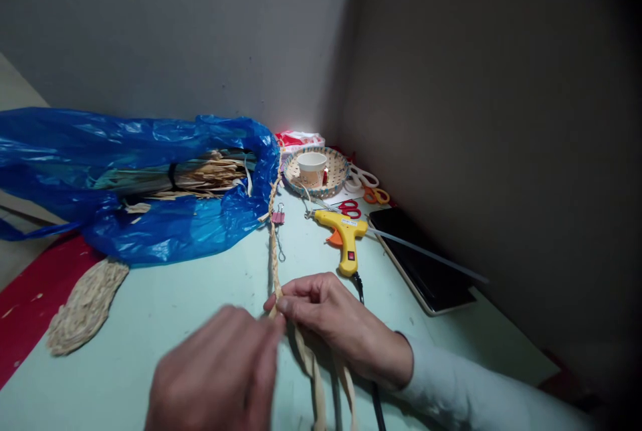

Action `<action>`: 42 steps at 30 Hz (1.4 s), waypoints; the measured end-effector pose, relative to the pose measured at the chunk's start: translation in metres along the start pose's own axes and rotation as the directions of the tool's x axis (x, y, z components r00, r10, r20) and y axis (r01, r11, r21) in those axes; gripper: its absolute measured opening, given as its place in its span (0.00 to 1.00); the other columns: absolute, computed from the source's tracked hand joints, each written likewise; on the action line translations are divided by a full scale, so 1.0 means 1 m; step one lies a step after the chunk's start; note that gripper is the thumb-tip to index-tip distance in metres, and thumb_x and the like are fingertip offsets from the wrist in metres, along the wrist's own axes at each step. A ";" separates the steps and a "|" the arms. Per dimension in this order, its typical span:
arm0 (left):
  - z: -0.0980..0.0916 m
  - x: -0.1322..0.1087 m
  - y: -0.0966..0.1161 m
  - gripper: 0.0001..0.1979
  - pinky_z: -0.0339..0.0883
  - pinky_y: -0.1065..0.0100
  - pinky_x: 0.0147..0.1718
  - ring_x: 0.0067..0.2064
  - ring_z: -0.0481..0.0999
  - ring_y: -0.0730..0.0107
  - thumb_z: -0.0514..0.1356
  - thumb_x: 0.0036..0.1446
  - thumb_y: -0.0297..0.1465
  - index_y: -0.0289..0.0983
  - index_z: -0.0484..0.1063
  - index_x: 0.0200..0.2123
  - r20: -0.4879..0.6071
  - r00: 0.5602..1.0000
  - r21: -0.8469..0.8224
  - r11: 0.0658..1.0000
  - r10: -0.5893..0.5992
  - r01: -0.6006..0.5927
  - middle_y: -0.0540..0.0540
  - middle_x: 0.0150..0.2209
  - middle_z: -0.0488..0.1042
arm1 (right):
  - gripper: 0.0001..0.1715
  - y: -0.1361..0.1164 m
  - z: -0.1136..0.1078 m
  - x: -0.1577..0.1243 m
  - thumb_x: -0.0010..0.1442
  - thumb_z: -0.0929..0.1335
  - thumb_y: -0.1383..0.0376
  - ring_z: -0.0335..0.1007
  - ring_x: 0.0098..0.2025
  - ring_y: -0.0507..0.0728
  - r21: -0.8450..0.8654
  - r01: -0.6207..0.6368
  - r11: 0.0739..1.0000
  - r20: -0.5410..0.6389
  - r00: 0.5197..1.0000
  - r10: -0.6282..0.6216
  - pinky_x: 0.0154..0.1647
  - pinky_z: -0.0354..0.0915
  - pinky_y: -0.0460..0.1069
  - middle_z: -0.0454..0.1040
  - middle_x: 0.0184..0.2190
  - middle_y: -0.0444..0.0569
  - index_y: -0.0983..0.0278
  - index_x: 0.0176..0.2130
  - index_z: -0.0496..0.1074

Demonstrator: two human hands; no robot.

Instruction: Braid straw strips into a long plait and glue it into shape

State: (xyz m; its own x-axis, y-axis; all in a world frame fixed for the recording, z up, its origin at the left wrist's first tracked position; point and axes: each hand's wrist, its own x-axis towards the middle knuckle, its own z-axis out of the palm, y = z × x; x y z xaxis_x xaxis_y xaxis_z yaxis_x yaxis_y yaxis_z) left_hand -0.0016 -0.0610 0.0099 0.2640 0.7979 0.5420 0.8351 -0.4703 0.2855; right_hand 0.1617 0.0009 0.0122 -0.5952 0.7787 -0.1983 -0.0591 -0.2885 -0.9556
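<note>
A narrow braid of pale dried plant strips (274, 260) runs down the table toward me. My right hand (334, 317) is closed in a pinch on its lower end, thumb against fingers. Loose strips (315, 384) hang below that hand. My left hand (215, 371), blurred and curled into a fist, is just left of it, its fingertips at a strip coming off the braid; most of that strip is hidden. Beside the braid's upper part is a pink binder clip (278, 217). To the right lies a yellow hot glue gun (346, 230) with a clear glue stick in its back.
A blue plastic bag (200, 230) holds a bundle of dried strips (210, 173). A coiled woven piece (87, 307) lies left. Behind are a round basket (291, 183) with a paper cup (311, 170) and scissors (361, 177). A dark tablet (426, 257) lies by the wall.
</note>
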 end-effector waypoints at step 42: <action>0.016 0.014 -0.011 0.16 0.59 0.77 0.24 0.26 0.72 0.76 0.71 0.46 0.38 0.33 0.76 0.34 0.729 0.508 -0.628 -0.154 -0.459 0.763 0.48 0.26 0.77 | 0.14 0.007 0.006 -0.026 0.67 0.62 0.63 0.69 0.30 0.56 -0.877 0.442 0.189 0.362 0.866 -0.343 0.29 0.58 0.50 0.76 0.32 0.51 0.66 0.37 0.73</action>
State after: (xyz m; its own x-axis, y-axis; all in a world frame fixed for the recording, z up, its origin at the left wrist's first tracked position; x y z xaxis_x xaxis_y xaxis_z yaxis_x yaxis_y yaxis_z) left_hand 0.0000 -0.0389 0.0016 0.1023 0.8960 -0.4321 -0.2301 0.4439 0.8660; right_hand 0.1715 -0.0243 0.0123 -0.7858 0.5720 0.2352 0.4290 0.7781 -0.4589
